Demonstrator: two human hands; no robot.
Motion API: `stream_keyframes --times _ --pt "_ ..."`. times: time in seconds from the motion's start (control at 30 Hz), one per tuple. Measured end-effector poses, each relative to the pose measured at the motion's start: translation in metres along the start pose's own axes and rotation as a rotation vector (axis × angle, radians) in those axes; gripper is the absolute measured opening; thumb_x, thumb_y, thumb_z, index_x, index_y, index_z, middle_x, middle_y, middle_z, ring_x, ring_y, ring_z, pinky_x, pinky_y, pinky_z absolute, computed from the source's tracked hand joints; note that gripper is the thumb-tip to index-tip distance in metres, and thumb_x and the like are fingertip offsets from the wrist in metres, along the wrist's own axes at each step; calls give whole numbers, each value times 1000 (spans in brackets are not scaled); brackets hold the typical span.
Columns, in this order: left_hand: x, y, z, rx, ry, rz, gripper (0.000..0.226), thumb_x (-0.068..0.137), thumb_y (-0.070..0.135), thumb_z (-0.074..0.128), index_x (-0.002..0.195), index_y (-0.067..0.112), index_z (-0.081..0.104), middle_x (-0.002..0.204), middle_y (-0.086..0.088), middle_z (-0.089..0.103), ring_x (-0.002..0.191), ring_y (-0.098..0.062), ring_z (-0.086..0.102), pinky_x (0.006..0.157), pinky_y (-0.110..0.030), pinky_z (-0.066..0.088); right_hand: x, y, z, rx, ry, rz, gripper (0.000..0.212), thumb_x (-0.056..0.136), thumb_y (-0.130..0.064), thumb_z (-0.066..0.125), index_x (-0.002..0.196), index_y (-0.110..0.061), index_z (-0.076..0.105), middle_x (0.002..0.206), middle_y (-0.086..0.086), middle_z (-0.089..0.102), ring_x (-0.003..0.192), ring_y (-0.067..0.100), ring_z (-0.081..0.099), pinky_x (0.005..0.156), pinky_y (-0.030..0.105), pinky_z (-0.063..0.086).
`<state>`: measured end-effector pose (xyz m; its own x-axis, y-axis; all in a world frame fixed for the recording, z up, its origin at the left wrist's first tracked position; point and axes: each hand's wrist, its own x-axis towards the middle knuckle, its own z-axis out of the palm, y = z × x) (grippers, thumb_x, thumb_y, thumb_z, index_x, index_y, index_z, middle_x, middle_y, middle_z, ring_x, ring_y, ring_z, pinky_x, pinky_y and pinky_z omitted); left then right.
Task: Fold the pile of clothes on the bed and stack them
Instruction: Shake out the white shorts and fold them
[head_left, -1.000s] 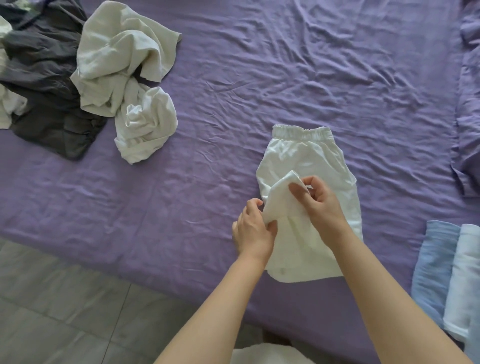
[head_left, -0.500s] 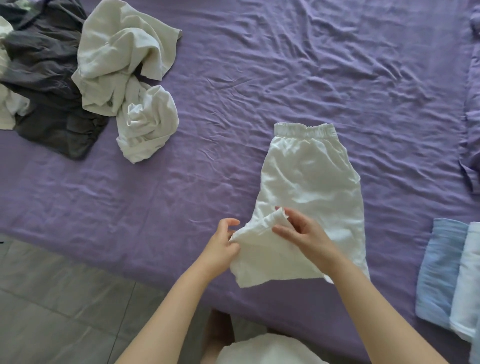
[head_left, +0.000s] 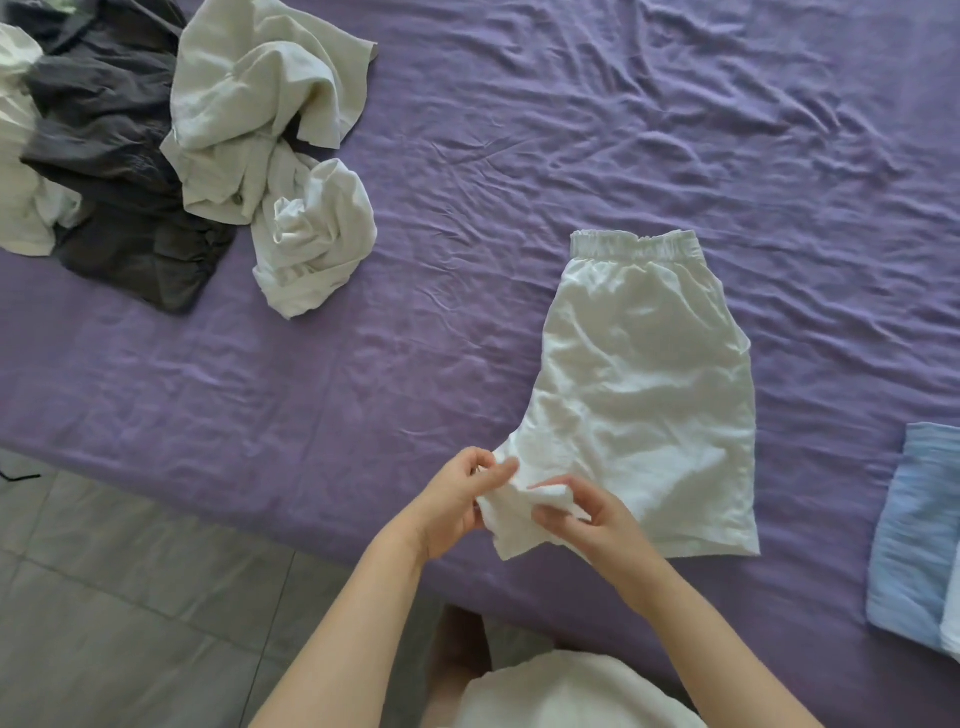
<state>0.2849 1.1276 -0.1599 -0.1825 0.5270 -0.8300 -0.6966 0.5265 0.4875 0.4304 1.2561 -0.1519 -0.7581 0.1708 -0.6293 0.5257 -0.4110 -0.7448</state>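
Note:
White shorts (head_left: 639, 384) lie folded lengthwise on the purple bed (head_left: 519, 156), with the elastic waistband at the far end. Both my hands are at the near left corner of the shorts, by the crotch flap. My left hand (head_left: 457, 499) pinches the bunched white fabric from the left. From the right, my right hand (head_left: 587, 519) pinches the same flap. A pile of unfolded clothes sits at the far left: a cream shirt (head_left: 254, 98), a white crumpled garment (head_left: 311, 239) and a dark grey garment (head_left: 114, 171).
Folded light blue cloth (head_left: 914, 530) lies at the right edge of the bed, with a paler piece beside it. The grey tiled floor (head_left: 130, 597) shows below the bed's near edge. A white garment on my body fills the bottom centre.
My hands have drawn the folded-over flap of the shorts back toward me and to the left, uncovering the upper part of the shorts. Both hands now hold the flap at the near left corner.

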Motion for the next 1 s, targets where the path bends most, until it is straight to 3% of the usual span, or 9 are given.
stream_keyframes --times 0.1,0.23,0.3,0.4,0.5,0.57,0.63,0.77,1.0 --pt "0 -7 0 170 108 16 45 80 13 75 115 24 49 103 -4 56 77 -9 65 75 -31 56 -3 9 12 30 -64 17 21 86 -29 70 106 -35 68 111 -18 67 101 3 65 74 14 50" --pt "-4 -13 -9 279 124 52 57 79 -12 47 113 31 64 117 -4 60 95 -20 66 82 -36 57 -1 22 -5 -45 151 -16 30 86 -40 65 116 -47 61 130 -26 54 124 -1 48 98 21 44" --pt "-4 -17 -14 340 156 61 54 81 -12 46 109 29 68 119 -4 61 99 -22 65 87 -42 55 2 31 -20 -306 246 -37 37 93 -33 59 127 -45 51 145 -18 41 139 4 29 112 27 26" --pt "3 -18 -14 480 161 101 44 85 -5 53 107 32 64 125 -5 54 98 -12 61 87 -29 53 14 45 -45 -918 229 32 47 97 -35 49 142 -38 36 158 -4 18 147 17 0 116 39 9" --pt "20 -23 -5 832 267 13 43 88 21 61 129 32 54 153 -5 23 137 -19 30 110 -34 34 23 54 -64 -1359 122 168 49 96 -36 43 144 -39 31 161 -2 0 146 29 -10 115 53 3" --pt "27 -23 5 1229 457 26 50 89 42 57 137 35 44 159 -6 5 147 -24 3 118 -40 10 23 57 -69 -1378 158 155 45 96 -39 43 140 -39 36 161 -2 1 146 29 -11 114 56 0" --pt "34 -21 21 1393 542 214 52 93 40 52 143 31 37 160 -7 1 147 -24 -5 119 -41 0 23 56 -71 -1313 284 140 42 97 -42 41 139 -37 40 161 -1 7 147 28 -8 115 54 1" --pt "61 -16 61 1570 376 468 61 97 11 44 150 29 20 161 -2 -1 148 -21 -7 119 -40 -4 24 49 -85 -1380 369 201 50 99 -42 35 147 -35 24 161 1 -1 146 29 -11 116 52 2" --pt "125 45 89 1584 387 402 59 104 33 25 152 32 -9 158 -6 -23 144 -27 -24 116 -48 -10 74 -10 -120 -1388 432 23 59 99 -50 30 151 -37 7 161 1 -7 146 28 -16 115 53 -5"
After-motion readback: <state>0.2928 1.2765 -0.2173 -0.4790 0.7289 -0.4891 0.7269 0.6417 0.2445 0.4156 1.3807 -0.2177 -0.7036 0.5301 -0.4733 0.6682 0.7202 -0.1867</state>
